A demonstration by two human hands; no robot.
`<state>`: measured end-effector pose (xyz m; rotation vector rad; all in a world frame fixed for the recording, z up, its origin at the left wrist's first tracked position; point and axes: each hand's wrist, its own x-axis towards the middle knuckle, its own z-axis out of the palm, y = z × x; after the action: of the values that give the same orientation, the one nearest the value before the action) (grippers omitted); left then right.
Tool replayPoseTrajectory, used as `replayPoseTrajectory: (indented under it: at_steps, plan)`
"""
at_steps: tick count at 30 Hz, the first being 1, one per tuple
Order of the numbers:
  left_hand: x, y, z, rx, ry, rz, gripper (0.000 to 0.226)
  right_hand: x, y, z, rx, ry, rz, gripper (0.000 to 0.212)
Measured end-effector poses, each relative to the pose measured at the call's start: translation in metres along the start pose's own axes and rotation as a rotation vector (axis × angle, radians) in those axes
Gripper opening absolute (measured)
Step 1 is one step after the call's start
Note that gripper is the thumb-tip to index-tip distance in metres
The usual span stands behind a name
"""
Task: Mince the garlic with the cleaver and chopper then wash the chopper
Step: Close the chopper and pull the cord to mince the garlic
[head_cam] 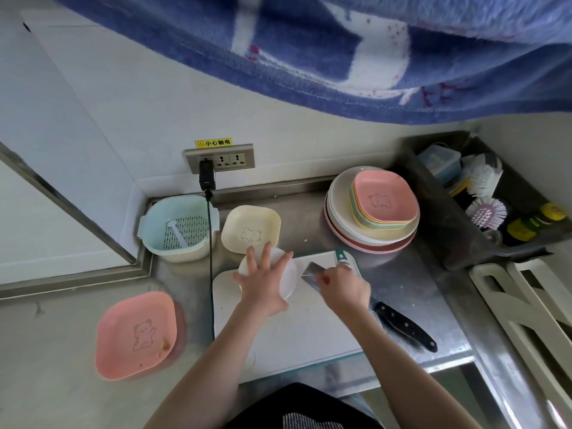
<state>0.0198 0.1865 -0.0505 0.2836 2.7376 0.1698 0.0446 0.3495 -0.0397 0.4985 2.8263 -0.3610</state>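
Note:
A white cutting board [297, 332] lies on the steel counter. At its far left corner stands the white round chopper [289, 281]. My left hand [263, 280] lies on top of it with fingers spread over the lid, holding it. The cleaver lies across the board's right side, its steel blade [311, 274] pointing toward the chopper and its black riveted handle [408, 329] sticking out over the counter. My right hand [343, 289] grips the cleaver over the back of the blade, not at the handle. I cannot make out any garlic; the hands hide that spot.
A cream bear dish [250, 227] and a blue strainer basket [179, 227] stand behind the board. A black power cord [212, 274] runs down its left edge. A pink dish [136, 334] sits left, stacked plates [371, 209] back right, and a sink with brushes [486, 193] right.

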Motion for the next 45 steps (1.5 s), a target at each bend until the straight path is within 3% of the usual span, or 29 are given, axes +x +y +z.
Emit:
replayPoseTrajectory:
  at_steps: [4,6,8,12,15,19,22,28,30,35,38,42,45]
  plan:
    - [-0.001,0.001,0.0,0.005,-0.001,-0.003,0.11,0.007,0.077,-0.001,0.178,0.113,0.526,0.035]
    - [0.0,0.001,0.0,0.007,0.006,-0.003,0.109,0.005,0.095,-0.001,0.176,0.113,0.593,0.036]
    - [0.001,0.001,0.001,0.01,0.011,-0.001,0.108,0.005,0.083,0.0,0.128,0.076,0.516,0.039]
    - [0.0,0.001,0.0,0.008,0.0,-0.005,0.106,-0.002,0.007,0.002,0.039,-0.12,0.04,0.047]
    - [0.001,0.0,0.002,0.021,0.018,-0.001,0.102,-0.013,-0.039,-0.002,-0.046,-0.134,-0.209,0.044]
    - [0.0,0.001,0.002,0.017,0.019,-0.002,0.103,-0.005,-0.036,0.002,0.074,-0.199,-0.095,0.041]
    - [0.0,0.001,0.0,0.004,0.008,-0.001,0.106,0.005,-0.013,0.006,0.097,-0.095,0.033,0.033]
    - [0.0,0.0,0.0,-0.004,0.002,0.001,0.108,0.016,0.082,-0.007,0.158,0.046,0.497,0.037]
    - [0.002,0.001,0.001,-0.002,-0.001,0.003,0.109,0.015,0.071,-0.007,0.137,0.033,0.439,0.037]
    - [0.001,0.0,0.002,-0.003,0.001,-0.002,0.105,-0.006,-0.018,0.001,0.048,-0.133,-0.106,0.042]
    - [0.001,0.0,0.003,-0.005,0.043,0.003,0.098,-0.016,-0.047,0.003,-0.037,-0.111,-0.248,0.038]
    - [0.001,0.0,0.002,-0.008,0.016,0.001,0.104,-0.007,-0.022,0.008,0.015,-0.092,-0.095,0.041]
    - [0.001,0.0,0.001,-0.006,0.005,-0.005,0.106,0.006,0.029,0.002,0.024,-0.025,0.177,0.039]
